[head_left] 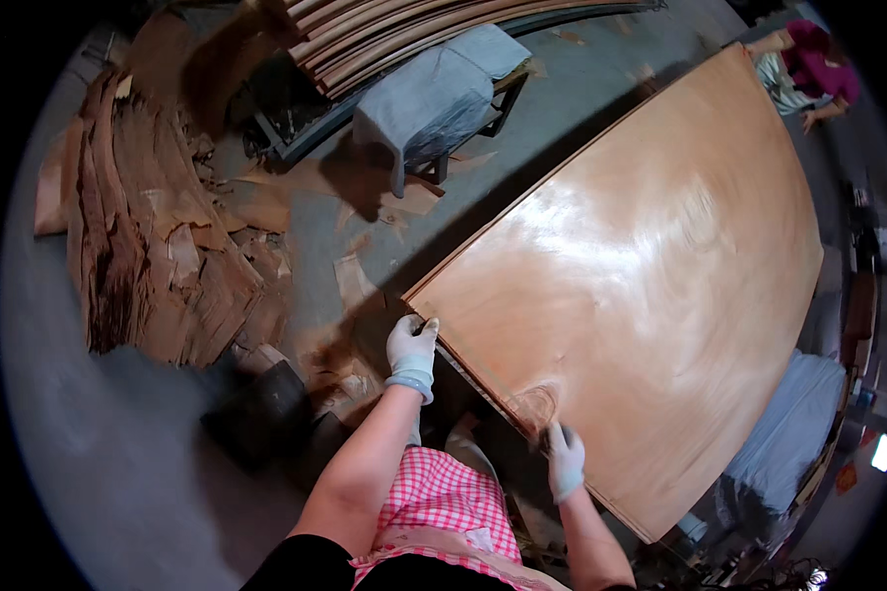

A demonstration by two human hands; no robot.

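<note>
A large, shiny light-brown wood veneer sheet (650, 266) lies before me on top of a stack, stretching away to the far right. My left hand (412, 353), in a white glove with dark fingertips, grips its near left edge close to the corner, thumb on top. Further right along the near edge, my right hand (566, 461), also gloved, is closed with its fingertips at the wood. Beside those fingertips is a rough brown patch (534, 406) at the sheet's edge. Whatever the right fingers pinch is too small and blurred to tell.
Torn veneer scraps (168, 256) are heaped at the left. Behind stand a cloth-covered bench (429, 98) and a rack of curved wood strips (375, 39). Loose scraps (355, 281) litter the floor. At the far right corner, another person (808, 69) touches the sheet.
</note>
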